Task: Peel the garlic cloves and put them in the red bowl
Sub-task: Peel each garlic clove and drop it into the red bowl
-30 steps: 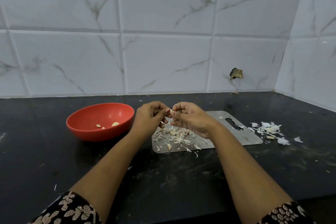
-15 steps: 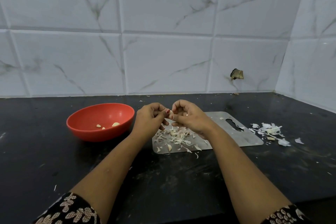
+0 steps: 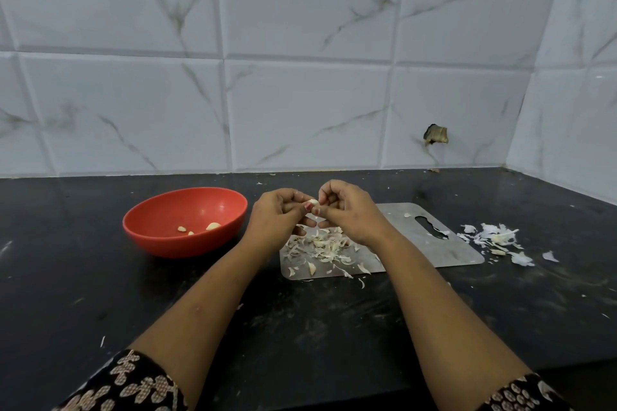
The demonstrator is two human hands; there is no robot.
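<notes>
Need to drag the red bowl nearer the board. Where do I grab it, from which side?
Free the left hand from the garlic clove, then pinch the red bowl by its thin rim at the right edge, from above, thumb inside. It stands upright; its rounded wall gives no flat hold, and the peeled cloves lie low inside.

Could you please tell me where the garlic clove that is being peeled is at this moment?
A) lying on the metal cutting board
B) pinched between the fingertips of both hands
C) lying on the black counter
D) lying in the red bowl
B: the small pale garlic clove is pinched between the left hand and the right hand, up in the air and outside the round red plastic bowl.
</notes>
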